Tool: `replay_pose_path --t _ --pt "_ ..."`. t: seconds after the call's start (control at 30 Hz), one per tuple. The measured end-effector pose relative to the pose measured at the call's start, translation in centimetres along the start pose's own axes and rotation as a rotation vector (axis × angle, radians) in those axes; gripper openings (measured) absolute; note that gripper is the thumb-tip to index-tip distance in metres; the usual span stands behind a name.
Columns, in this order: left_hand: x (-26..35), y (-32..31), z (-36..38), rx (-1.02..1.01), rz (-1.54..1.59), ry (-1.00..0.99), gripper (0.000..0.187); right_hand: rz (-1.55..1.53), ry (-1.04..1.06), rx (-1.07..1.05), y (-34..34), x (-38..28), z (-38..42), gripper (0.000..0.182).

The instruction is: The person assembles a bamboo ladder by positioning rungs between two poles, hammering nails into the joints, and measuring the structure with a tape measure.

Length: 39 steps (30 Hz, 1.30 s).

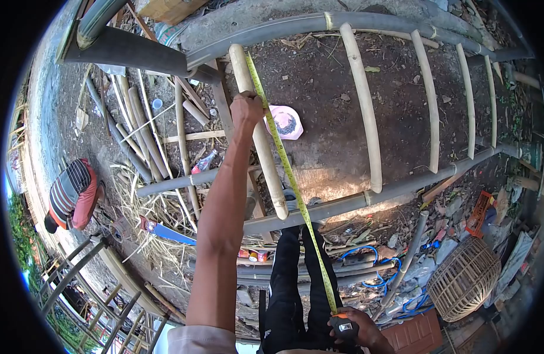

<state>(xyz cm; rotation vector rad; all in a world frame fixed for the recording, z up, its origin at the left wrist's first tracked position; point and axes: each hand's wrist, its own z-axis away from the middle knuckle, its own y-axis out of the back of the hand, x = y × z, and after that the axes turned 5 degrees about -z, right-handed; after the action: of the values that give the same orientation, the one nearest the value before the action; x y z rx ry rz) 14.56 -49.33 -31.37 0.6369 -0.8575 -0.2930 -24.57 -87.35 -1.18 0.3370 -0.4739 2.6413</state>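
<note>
A yellow tape measure blade (285, 162) runs out along a pale peeled wooden pole (264, 144) and slants down past its near end. My left hand (247, 108) is closed around the upper part of that pole, knuckles right beside the blade. Low in the view, my right hand (359, 329) grips the dark tape measure case (344, 326), from which the blade comes out. The pole lies across two long grey bamboo rails, the far rail (272, 30) and the near rail (319, 211). Other pale crosspieces (363, 106) span the same rails farther right.
A pink basin (285, 122) sits on the soil under the frame. Left of it lie bamboo poles (145, 127) and a blue handsaw (169, 232). Another person (74, 194) bends down at far left. A woven basket (464, 277) and an orange crate (479, 213) stand at right.
</note>
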Motion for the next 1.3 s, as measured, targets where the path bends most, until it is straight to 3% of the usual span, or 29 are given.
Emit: replay_pose_path --t 0.17,0.4,0.67,0.8,1.0,1.07,1.2,1.3 --pt "-0.2 0.2 0.1 -0.003 -0.044 -0.009 0.029 0.060 -0.020 0.021 0.1 -0.1 -0.8 0.059" --pt "-0.5 -0.3 0.4 0.031 -0.057 -0.020 0.030 -0.117 -0.035 -0.182 -2.9 -3.2 0.4 0.064" --pt "0.5 -0.4 -0.4 0.051 -0.176 0.058 0.024 0.030 -0.036 -0.118 -9.0 -6.7 2.7 0.065" --pt "1.0 -0.6 -0.8 0.082 -0.203 0.106 0.024 -0.057 -0.016 -0.207 -10.0 -8.0 3.3 0.070" --pt "4.1 -0.2 0.0 0.097 -0.377 0.252 0.034 -0.044 0.058 -0.165 -11.7 -8.4 5.2 0.068" --pt "3.9 0.0 -0.5 0.033 -0.352 0.264 0.038 -0.033 0.138 -0.169 -11.6 -7.7 5.5 0.058" --pt "5.0 0.3 -0.3 -0.019 -0.403 0.310 0.044 -0.035 0.158 -0.027 -10.9 -7.2 6.4 0.060" --pt "1.7 -1.5 -3.3 -0.097 -0.583 0.176 0.043 0.007 0.130 -0.127 -10.9 -7.9 7.4 0.060"
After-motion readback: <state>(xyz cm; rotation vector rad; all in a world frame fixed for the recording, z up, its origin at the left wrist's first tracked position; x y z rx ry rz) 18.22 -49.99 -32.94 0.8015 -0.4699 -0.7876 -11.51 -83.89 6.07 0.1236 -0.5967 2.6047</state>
